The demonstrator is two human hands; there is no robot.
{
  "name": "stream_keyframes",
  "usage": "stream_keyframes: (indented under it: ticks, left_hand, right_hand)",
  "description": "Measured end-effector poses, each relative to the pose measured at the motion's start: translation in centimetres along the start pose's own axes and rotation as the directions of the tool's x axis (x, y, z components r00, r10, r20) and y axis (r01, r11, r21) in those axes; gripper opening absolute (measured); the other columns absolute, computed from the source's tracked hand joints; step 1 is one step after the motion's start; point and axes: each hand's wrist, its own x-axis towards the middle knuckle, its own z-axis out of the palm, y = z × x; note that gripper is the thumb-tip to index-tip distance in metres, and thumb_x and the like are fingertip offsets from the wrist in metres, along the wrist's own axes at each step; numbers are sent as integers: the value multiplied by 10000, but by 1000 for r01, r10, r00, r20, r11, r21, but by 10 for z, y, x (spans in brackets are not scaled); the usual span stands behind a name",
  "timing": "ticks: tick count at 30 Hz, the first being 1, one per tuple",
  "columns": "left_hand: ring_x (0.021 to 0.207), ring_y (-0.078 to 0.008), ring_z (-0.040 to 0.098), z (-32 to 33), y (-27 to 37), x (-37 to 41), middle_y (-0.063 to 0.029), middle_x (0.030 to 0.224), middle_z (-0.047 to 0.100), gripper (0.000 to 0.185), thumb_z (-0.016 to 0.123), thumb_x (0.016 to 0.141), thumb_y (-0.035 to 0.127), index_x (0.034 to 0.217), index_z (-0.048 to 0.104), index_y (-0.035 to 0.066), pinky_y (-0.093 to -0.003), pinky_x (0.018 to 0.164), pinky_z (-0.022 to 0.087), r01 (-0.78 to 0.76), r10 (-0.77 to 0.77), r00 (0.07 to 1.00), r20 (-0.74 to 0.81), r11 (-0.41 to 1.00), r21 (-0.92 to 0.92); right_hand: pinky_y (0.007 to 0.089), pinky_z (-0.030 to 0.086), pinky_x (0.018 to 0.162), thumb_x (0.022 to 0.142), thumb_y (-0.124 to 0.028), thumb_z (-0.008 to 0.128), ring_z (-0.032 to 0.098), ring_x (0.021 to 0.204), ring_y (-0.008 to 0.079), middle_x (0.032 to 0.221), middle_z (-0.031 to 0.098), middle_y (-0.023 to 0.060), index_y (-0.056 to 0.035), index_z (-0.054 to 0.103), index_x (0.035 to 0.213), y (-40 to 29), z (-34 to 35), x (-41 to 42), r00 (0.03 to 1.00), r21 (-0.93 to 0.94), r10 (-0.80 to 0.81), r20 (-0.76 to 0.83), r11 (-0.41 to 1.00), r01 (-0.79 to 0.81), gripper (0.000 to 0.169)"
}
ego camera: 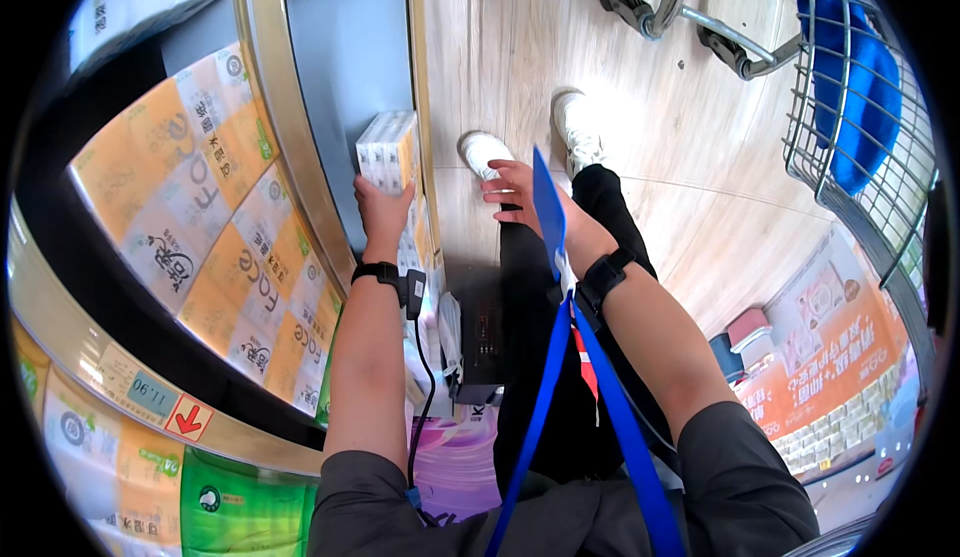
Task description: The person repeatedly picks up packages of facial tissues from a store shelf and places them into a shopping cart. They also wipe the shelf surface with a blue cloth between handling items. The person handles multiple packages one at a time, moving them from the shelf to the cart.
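Observation:
My left hand (385,208) rests on the near end of a white and orange pack of tissues (386,150), thumb and fingers spread to its two sides. That pack lies at the front edge of a grey lower shelf (352,39). More similar packs show below, partly hidden by my wrist. Over the floor, my right hand (517,193) is raised with bent fingers apart and nothing in them. A blue badge card (550,200) on a blue lanyard (536,422) hides part of this hand.
Larger orange and white tissue packs (247,257) fill the shelf at left, above a price rail (127,384). A wire shopping cart (847,91) holding a blue item (862,99) stands right. A black box (480,324) sits beside my legs. An orange printed display (840,362) is lower right.

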Motion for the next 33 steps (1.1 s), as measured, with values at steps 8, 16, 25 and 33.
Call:
stream_keyframes:
  ticks: [8, 16, 25, 33]
  left_hand:
    - [1249, -454, 505, -7, -7, -27, -330, 1340, 506, 931, 836, 764, 353, 1380, 325, -121, -462, 1058, 425, -22, 24, 999, -45, 999, 49]
    - [1084, -414, 592, -74, 72, -115, -273, 1136, 623, 359, 643, 909, 222, 1155, 575, -31, -469, 957, 462, -215, 210, 976, -61, 972, -90]
    - [792, -158, 634, -236, 316, -263, -85, 832, 668, 255, 525, 1032, 217, 981, 617, -15, -309, 752, 504, -357, 529, 848, 17, 596, -720]
    - [792, -115, 620, -375, 540, -378, -44, 846, 658, 232, 512, 1050, 212, 1012, 630, 16, -253, 736, 470, -685, 780, 572, -254, 283, -671]
  right_hand:
    - [376, 470, 974, 1045, -366, 446, 574, 1172, 207, 1234, 632, 105, -78, 466, 1430, -20, 7, -40, 996, -27, -80, 39, 996, 81, 481]
    - [318, 491, 827, 1028, -305, 451, 648, 962, 182, 1047, 679, 86, -86, 552, 1323, -70, 42, -179, 928, 51, -350, 129, 937, 347, 382]
    - [263, 497, 682, 1026, -242, 496, 669, 792, 111, 894, 687, 37, -56, 639, 1159, -164, 96, -525, 641, -132, -741, 200, 628, 767, 270]
    - [319, 532, 741, 973, -280, 551, 675, 799, 147, 856, 693, 32, -76, 642, 1058, -324, -57, -631, 556, -93, -827, -84, 562, 822, 239]
